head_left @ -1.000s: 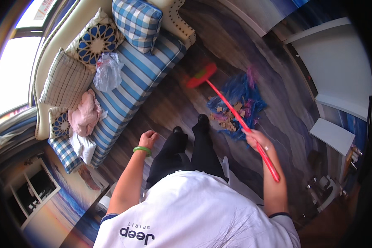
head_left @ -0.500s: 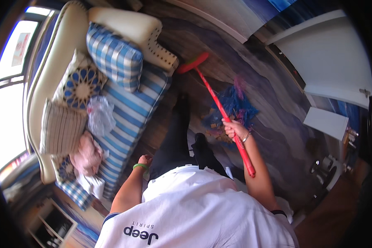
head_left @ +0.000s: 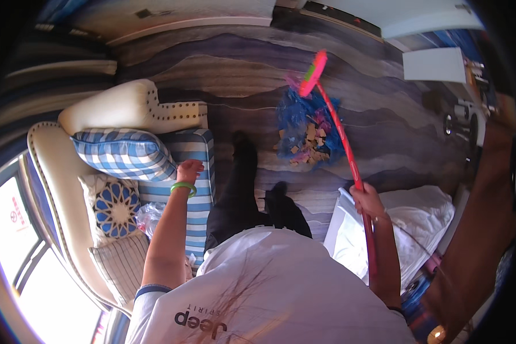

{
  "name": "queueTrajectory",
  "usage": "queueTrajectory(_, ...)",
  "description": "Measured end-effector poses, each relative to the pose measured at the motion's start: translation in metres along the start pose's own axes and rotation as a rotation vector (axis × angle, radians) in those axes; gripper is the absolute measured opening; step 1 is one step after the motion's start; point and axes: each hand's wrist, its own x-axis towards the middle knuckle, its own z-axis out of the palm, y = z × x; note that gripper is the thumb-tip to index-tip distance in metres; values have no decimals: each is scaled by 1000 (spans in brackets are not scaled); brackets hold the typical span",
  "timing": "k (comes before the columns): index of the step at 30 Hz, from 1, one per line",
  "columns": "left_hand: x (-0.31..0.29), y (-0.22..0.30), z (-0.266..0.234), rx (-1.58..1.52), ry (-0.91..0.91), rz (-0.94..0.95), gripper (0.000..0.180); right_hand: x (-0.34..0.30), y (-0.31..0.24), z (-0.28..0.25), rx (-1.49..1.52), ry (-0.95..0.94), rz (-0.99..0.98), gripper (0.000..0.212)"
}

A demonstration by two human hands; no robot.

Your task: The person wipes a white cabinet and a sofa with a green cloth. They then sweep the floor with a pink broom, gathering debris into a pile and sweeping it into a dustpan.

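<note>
My right hand is closed around the handle of a red broom. The broom's pinkish-red head, with a green patch, hangs at the far end of a heap of rubbish on the floor; whether it touches the heap I cannot tell. Crumpled blue plastic, pink-purple film and several bits of brown cardboard make up that heap. My left hand holds nothing, its fingers loosely apart, over the sofa's front edge near a blue-checked cushion. A green band circles the left wrist.
At left stands a cream studded sofa with a blue-striped seat, more cushions and a clear plastic bag. A white bin liner in a pale container lies right of my legs. Beyond it are a white cabinet and a brown surface.
My view has turned, with the sofa now lower left and the bin liner in sight. The broom head has swung from beside the sofa arm to the heap. My left hand has risen forward.
</note>
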Motion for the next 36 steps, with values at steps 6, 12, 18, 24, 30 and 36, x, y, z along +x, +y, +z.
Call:
queueTrajectory(6,-36,-24,38,476,-137,147,21,74,107,8,-442,145,171,18)
queueTrajectory(12,-71,-140,31,513,-103,77,19,1,253,48,-638,204,199,31)
queueTrajectory(18,-128,-271,45,1414,-372,205,9,-48,451,92,-581,211,146,32)
queueTrajectory(24,-225,-274,66,1025,-242,185,22,-173,531,79,-673,-16,231,34)
queueTrajectory(30,-249,-290,66,671,-166,218,22,-271,554,62,-457,-85,258,25)
queueTrajectory(36,-293,-331,89,538,-211,175,19,-247,564,54,-376,113,176,26)
